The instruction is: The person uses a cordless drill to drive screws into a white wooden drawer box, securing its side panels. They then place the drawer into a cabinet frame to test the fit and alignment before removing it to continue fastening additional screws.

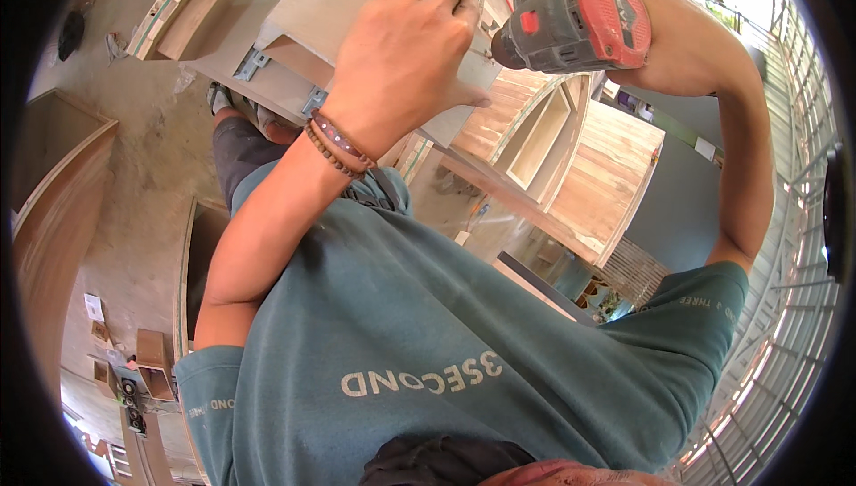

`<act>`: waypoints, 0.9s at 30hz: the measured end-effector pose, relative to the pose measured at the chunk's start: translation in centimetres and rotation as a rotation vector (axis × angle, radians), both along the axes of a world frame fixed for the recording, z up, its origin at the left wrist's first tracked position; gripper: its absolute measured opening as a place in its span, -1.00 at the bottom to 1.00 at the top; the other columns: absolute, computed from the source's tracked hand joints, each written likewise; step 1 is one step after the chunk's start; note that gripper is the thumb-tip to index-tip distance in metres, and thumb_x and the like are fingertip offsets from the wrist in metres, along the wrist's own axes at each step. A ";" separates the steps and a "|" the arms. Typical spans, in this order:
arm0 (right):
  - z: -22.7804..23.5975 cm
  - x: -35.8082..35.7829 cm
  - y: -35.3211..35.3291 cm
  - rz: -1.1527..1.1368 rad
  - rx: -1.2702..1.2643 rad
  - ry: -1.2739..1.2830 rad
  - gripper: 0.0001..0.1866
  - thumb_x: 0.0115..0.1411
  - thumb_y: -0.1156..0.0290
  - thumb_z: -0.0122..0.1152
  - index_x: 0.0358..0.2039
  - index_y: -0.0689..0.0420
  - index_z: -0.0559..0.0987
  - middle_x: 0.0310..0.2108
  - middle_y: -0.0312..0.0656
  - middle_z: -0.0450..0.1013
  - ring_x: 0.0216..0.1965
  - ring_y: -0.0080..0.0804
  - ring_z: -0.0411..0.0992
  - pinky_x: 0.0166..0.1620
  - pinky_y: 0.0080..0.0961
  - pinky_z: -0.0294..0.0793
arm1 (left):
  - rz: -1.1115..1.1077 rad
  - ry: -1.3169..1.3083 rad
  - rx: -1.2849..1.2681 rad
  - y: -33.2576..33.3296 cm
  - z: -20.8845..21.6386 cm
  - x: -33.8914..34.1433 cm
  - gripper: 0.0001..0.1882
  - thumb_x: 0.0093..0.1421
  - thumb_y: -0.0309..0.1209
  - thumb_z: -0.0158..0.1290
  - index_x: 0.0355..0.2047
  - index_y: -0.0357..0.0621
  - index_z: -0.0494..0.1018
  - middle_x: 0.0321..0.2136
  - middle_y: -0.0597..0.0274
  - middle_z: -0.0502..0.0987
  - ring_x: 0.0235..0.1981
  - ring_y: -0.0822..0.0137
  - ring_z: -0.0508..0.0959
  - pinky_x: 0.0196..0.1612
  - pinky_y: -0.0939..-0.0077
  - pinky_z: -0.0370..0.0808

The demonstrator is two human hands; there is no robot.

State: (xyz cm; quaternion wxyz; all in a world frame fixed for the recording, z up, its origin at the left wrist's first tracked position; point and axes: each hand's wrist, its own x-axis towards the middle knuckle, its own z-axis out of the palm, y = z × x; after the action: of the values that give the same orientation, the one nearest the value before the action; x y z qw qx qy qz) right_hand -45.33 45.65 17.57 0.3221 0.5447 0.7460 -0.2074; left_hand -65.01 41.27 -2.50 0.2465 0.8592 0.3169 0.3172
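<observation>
A red and black cordless drill (pixel 580 22) is in my right hand (pixel 682 31), raised at the upper right. Its dark nose points left, close to the edge of a thin grey panel (pixel 479 83). My left hand (pixel 406 49) grips this panel, its fingers bent over the top and its thumb stretched to the right along the edge. The drill's nose is near the left fingers, and whether a bit touches the panel cannot be made out. Below the left hand, metal hinges (pixel 314 99) sit on the edge of a grey board (pixel 267 85).
A curved wooden frame (pixel 178 4) is at the upper left. Slatted wooden cabinetry (pixel 606 178) stands at the right. At the far left is a large wooden cabinet (pixel 67 210). Small wooden boxes (pixel 153 357) lie on the concrete floor (pixel 147 183). Metal lattice (pixel 794 245) lines the right side.
</observation>
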 end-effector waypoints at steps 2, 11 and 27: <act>0.2 0.4 -0.7 -0.023 0.030 0.017 -0.35 -0.09 0.37 0.47 0.07 0.16 0.51 -0.09 0.01 0.50 -0.03 0.05 0.47 0.10 -0.22 0.46 | -0.010 0.036 0.002 0.0 0.2 0.0 -0.31 -0.09 0.05 0.38 -0.16 -0.33 0.56 -0.14 0.06 0.52 0.12 0.08 0.43 0.45 0.12 0.20; 0.2 1.3 -3.8 -0.122 0.127 0.077 -0.42 -0.04 0.35 0.45 0.04 0.17 0.54 -0.10 0.01 0.53 -0.05 0.03 0.49 0.08 -0.23 0.47 | -0.019 0.079 0.006 -0.2 0.5 0.2 -0.23 -0.05 0.13 0.37 -0.10 -0.36 0.55 -0.09 0.05 0.52 0.16 0.07 0.41 0.46 0.13 0.18; -1.9 5.4 -12.4 -0.418 0.401 0.227 -0.31 -0.10 0.32 0.52 0.10 0.15 0.52 -0.06 0.00 0.50 0.01 0.02 0.47 0.12 -0.22 0.46 | 0.075 0.041 0.059 -0.7 1.0 0.8 -0.13 -0.26 0.09 0.48 0.03 -0.20 0.61 -0.08 0.20 0.57 0.12 0.12 0.50 0.46 0.12 0.26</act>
State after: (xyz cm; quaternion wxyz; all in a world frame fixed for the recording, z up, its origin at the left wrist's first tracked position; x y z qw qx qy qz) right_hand -39.89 33.30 15.72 0.0732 0.7122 0.6752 -0.1775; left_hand -64.24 40.61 -1.47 0.2023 0.8600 0.3443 0.3178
